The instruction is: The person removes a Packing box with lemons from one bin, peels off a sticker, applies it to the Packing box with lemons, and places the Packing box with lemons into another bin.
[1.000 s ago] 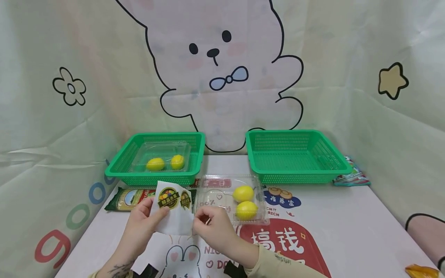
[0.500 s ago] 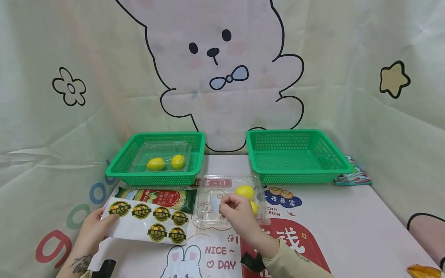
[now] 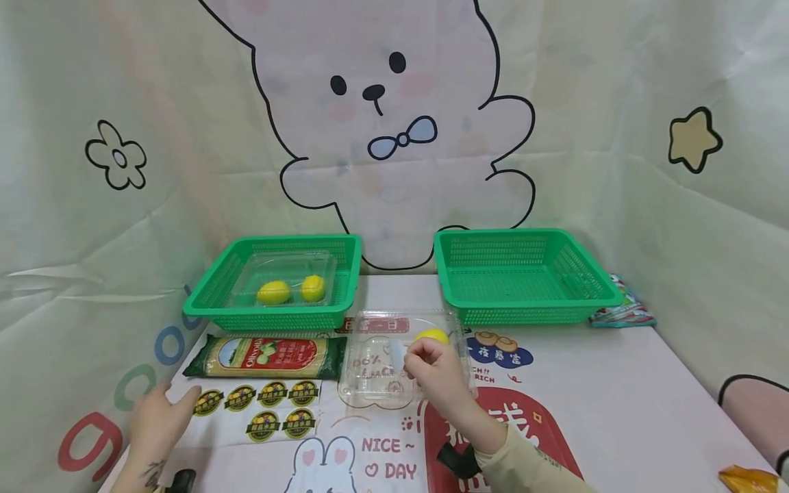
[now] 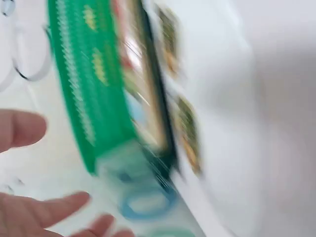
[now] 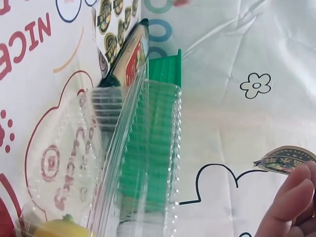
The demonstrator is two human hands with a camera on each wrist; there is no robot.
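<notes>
My right hand (image 3: 439, 378) pinches a round dark-and-gold sticker (image 5: 282, 159) between thumb and fingertips, above a clear plastic box (image 3: 370, 394). Yellow lemons lie in that box; one lemon (image 3: 433, 335) shows past the hand, which hides the rest. My left hand (image 3: 159, 419) is at the left end of a white sticker sheet (image 3: 222, 428), with fingers spread and nothing held. The sheet lies on the table and bears several round fruit-label stickers (image 3: 263, 425). In the blurred left wrist view, the left fingers (image 4: 64, 205) are extended and apart.
A green-ended pasta packet (image 3: 268, 356) lies behind the sheet. At the back left, a green basket (image 3: 277, 317) holds another clear box with two lemons (image 3: 274, 292). Another green basket (image 3: 524, 315) stands back right, beside a colourful packet (image 3: 625, 311). An orange wrapper (image 3: 747, 479) lies front right.
The right hand has peeled a sticker off and moved right, over the clear box. The left hand has carried the sheet left, laid it in front of the pasta packet and let go.
</notes>
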